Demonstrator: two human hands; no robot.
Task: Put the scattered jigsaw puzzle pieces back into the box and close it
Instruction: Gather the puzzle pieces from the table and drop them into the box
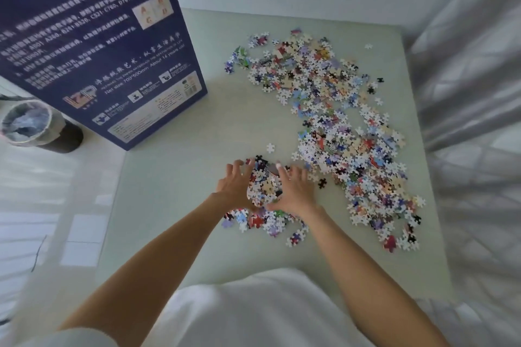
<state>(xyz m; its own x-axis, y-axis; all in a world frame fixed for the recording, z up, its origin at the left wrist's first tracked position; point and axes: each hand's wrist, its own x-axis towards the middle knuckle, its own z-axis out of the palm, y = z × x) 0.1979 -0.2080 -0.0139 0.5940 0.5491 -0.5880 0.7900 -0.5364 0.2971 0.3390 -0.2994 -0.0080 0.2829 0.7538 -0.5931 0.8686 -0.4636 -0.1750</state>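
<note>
— One table (174, 177), one dark blue box (98, 45) standing at its far left. Pieces?
— Hundreds of puzzle pieces (338, 127), uncountable, strewn right.
— Hands?
— Two: left hand (235, 186) and right hand (296, 191), fingers curved, cupping one small heap (263, 186) between them.

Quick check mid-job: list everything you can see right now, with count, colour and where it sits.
table: one, pale green, under everything
puzzle pieces: too many to count, white and mixed colours, spread across the table's right half
gathered pieces: one small heap, between both hands
box: one, dark blue with white print, upright at the table's far left
bin: one, dark with a liner, on the floor left
left hand: cupping the heap's left side
right hand: cupping its right side
</note>
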